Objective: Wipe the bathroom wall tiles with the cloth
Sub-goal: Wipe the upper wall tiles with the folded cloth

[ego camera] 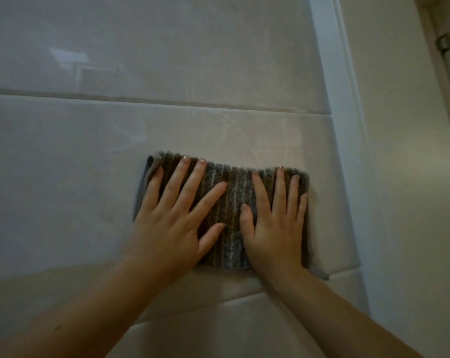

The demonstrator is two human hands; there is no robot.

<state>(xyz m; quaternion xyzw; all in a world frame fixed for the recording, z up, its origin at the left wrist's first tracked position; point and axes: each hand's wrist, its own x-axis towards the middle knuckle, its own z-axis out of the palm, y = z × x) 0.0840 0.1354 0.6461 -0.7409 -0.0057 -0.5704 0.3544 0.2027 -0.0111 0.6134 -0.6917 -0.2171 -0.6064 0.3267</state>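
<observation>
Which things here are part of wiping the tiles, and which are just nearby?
Part of the job: cloth, left hand and right hand pressed flat on it, wall tiles.
Just nearby: white trim, plain wall, hinge.

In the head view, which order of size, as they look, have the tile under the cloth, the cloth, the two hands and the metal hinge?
1. tile under the cloth
2. cloth
3. left hand and right hand: nearly alike, so not ranked
4. metal hinge, smallest
</observation>
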